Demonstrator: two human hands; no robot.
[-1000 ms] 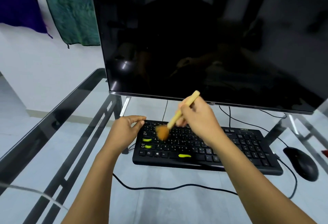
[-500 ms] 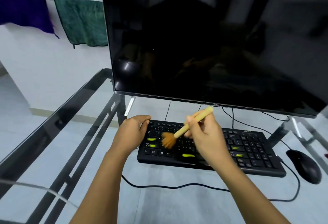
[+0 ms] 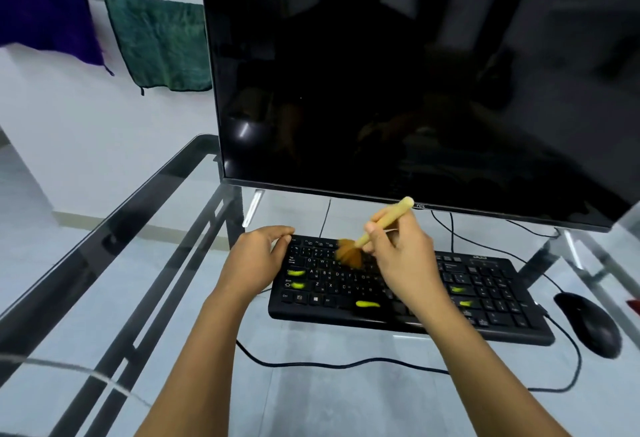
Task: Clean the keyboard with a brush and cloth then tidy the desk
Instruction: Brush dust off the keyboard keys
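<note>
A black keyboard (image 3: pixel 485 301) with several yellow-green marks on its keys lies on the glass desk (image 3: pixel 104 214) in front of a dark monitor (image 3: pixel 398 72). My right hand (image 3: pixel 403 260) grips the wooden handle of a small brush (image 3: pixel 349 251), whose orange bristles press on the upper left keys. My left hand (image 3: pixel 256 261) holds the keyboard's left end, thumb on its top edge. A green cloth (image 3: pixel 159 41) and a purple cloth (image 3: pixel 48 17) hang on a rail at the back left.
A black mouse (image 3: pixel 588 324) sits right of the keyboard, its cable looping across the desk front (image 3: pixel 346 364). More cables run down behind the keyboard from the monitor. The desk's dark frame bars show through the glass at left.
The brush bristles have swept from the keyboard's left keys up and right toward the top row. My left hand stays on the keyboard's left end. The view has shifted slightly left.
</note>
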